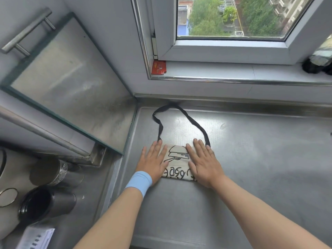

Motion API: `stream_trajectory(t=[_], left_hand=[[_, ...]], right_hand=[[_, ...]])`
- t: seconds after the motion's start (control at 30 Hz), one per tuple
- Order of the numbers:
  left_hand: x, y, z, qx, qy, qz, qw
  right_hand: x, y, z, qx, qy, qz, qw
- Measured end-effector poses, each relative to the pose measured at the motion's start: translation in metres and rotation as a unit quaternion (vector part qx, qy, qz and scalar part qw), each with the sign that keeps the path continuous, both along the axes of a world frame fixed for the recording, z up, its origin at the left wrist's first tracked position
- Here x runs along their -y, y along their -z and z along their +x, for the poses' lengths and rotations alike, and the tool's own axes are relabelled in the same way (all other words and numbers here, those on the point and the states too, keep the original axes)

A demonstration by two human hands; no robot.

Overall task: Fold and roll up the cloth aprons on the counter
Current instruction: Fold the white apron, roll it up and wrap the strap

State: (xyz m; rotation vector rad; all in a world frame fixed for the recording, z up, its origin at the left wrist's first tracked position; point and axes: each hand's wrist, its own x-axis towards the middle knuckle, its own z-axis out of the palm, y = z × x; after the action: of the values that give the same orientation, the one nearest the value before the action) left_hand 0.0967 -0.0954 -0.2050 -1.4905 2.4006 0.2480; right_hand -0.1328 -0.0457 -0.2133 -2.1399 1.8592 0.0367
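The left hand [154, 162], a blue wristband [139, 182] at its wrist, and the right hand [204, 164] lie flat with fingers spread, gripping nothing, pressing the two ends of a folded beige apron [177, 163]. Its black neck strap [181, 121] loops away across the steel counter [260, 159] toward the window sill [233, 71].

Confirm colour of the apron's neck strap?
Black; the strap loops on the counter, head view.

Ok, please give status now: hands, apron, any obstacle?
Left hand and right hand flat, open. Folded apron pressed on counter, black strap loose. No obstacle.
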Motion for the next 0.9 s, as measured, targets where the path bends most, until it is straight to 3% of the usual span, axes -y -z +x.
stream_trajectory(t=[0.1, 0.2, 0.27, 0.37, 0.6, 0.77, 0.9], left_hand=[[-0.005, -0.010, -0.010, 0.030, -0.018, -0.025, 0.999], [-0.015, -0.024, -0.024, -0.078, 0.045, -0.101, 0.991], [-0.023, -0.027, -0.024, -0.086, 0.097, -0.125, 0.984], [-0.029, -0.026, -0.017, -0.125, 0.046, -0.059, 0.989], [-0.031, -0.032, 0.007, -0.121, 0.034, 0.009, 0.992], [-0.028, -0.037, 0.008, -0.150, -0.037, 0.037, 0.987], [-0.022, -0.040, 0.006, -0.189, -0.140, 0.056, 0.970]], right_hand=[[-0.002, -0.003, 0.004, -0.046, -0.002, -0.037, 0.998], [-0.004, -0.015, 0.014, -0.054, -0.066, -0.085, 0.993], [-0.011, -0.018, 0.018, -0.045, -0.122, -0.126, 0.984], [-0.026, -0.023, 0.015, -0.012, -0.110, -0.102, 0.989], [-0.026, -0.025, 0.004, -0.080, -0.120, -0.130, 0.981], [-0.023, -0.031, -0.004, -0.086, -0.043, -0.147, 0.984], [-0.018, -0.037, -0.013, -0.090, 0.016, -0.077, 0.993]])
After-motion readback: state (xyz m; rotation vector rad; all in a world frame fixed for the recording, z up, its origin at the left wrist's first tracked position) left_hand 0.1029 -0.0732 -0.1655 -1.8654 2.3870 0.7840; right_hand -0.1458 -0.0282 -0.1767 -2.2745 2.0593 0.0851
